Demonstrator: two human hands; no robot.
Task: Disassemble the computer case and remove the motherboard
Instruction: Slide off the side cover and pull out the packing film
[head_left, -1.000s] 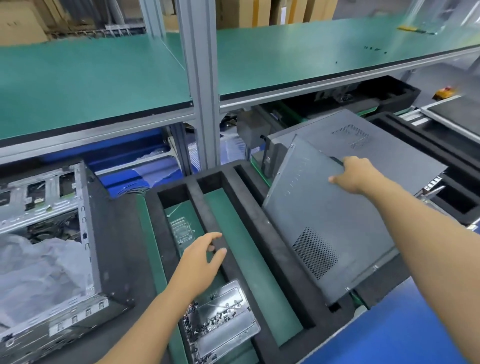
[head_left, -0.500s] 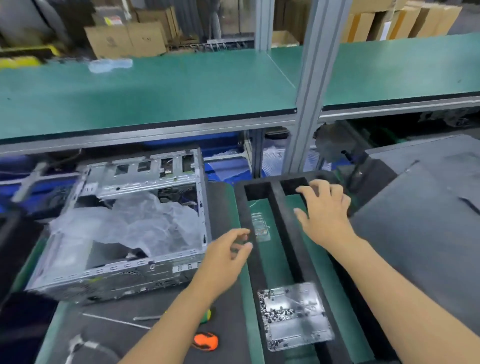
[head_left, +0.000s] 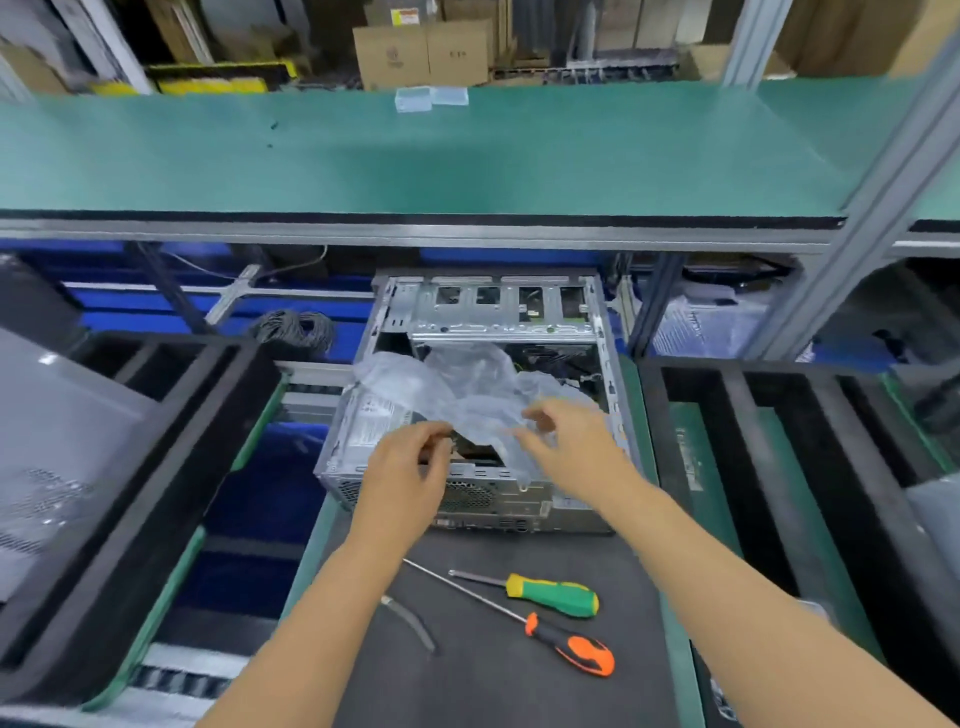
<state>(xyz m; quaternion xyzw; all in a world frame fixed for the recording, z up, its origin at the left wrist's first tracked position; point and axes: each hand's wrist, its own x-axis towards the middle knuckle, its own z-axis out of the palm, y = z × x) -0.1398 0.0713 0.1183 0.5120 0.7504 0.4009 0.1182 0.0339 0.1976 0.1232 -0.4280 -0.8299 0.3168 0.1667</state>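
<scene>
The open silver computer case lies on its side on a dark mat, straight ahead of me. A crumpled clear plastic bag sits in its opening and hides most of the inside; no motherboard shows. My left hand hovers over the case's near edge, fingers loosely curled at the bag's lower edge. My right hand is beside it with fingers spread, its fingertips at the bag and partly blurred.
A green-handled screwdriver, an orange-handled screwdriver and a thin grey strip lie on the mat near me. Black foam trays stand right and left. A green shelf overhangs the case's far end.
My view swung left from the foam tray to the open case. Both hands left the tray and the grey side panel and now reach over the case at the plastic bag.
</scene>
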